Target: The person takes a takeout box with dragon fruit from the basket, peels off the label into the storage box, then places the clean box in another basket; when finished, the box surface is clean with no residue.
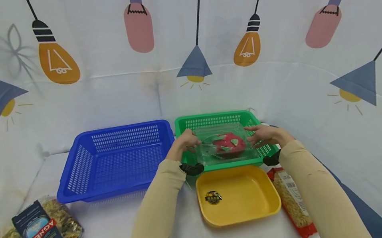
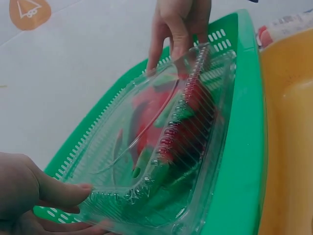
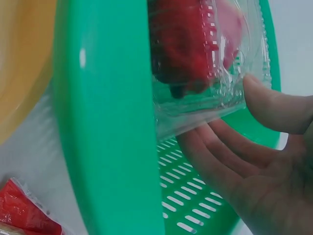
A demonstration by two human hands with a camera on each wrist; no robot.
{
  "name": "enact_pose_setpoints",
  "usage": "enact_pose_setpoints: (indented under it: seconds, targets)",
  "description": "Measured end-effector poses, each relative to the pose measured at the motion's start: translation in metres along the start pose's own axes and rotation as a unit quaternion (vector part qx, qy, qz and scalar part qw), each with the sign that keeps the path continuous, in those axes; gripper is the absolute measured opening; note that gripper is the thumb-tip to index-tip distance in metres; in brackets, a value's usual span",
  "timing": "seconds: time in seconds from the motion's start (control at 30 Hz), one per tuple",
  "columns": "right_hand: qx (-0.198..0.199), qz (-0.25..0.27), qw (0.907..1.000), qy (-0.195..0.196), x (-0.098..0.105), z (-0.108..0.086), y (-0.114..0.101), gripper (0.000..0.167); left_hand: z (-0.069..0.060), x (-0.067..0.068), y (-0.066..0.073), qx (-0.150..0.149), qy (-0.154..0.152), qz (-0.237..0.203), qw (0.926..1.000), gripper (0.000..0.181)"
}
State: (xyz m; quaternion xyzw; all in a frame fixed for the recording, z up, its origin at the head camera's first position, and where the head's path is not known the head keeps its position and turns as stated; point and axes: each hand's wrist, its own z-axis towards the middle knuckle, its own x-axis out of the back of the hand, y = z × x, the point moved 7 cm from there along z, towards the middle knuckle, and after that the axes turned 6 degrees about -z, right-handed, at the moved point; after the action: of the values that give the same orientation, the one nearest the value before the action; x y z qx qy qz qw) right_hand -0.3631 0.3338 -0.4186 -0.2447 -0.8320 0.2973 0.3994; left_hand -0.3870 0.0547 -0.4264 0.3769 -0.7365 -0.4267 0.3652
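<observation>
A clear plastic clamshell box [image 1: 208,157] with a red and green dragon fruit [image 1: 230,144] inside is in the green basket [image 1: 224,166], held by both hands. My left hand [image 1: 187,139] grips its left end; in the left wrist view the thumb lies on the edge of the box [image 2: 166,147] and fingers reach beneath. On the opposite end, my right hand [image 1: 266,134] holds the box between thumb and fingers. The right wrist view shows that thumb against the box's side and the other fingers under its rim [image 3: 195,120].
An unfilled blue basket [image 1: 124,160] stands to the left. In front of the green basket sits a yellow tray [image 1: 241,197]. A pasta bag [image 1: 43,237] lies at the far left, and a red-ended bag [image 1: 293,198] lies beside the right forearm. A printed curtain hangs behind.
</observation>
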Motion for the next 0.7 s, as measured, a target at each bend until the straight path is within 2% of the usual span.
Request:
enact_pose_setpoints:
  seconds: [0.33,0.7]
  targets:
    - [-0.011,-0.020,0.9996,0.014,-0.0033,-0.0036,-0.0009,0.064,-0.0075,-0.0057,0.0010,-0.017,0.006,-0.023,0.9996,0.058]
    - [-0.042,-0.056,0.9971,0.030,-0.0081,-0.0025,-0.0047,0.064,-0.0023,-0.0068,-0.0038,-0.026,0.026,-0.016,0.9992,0.056]
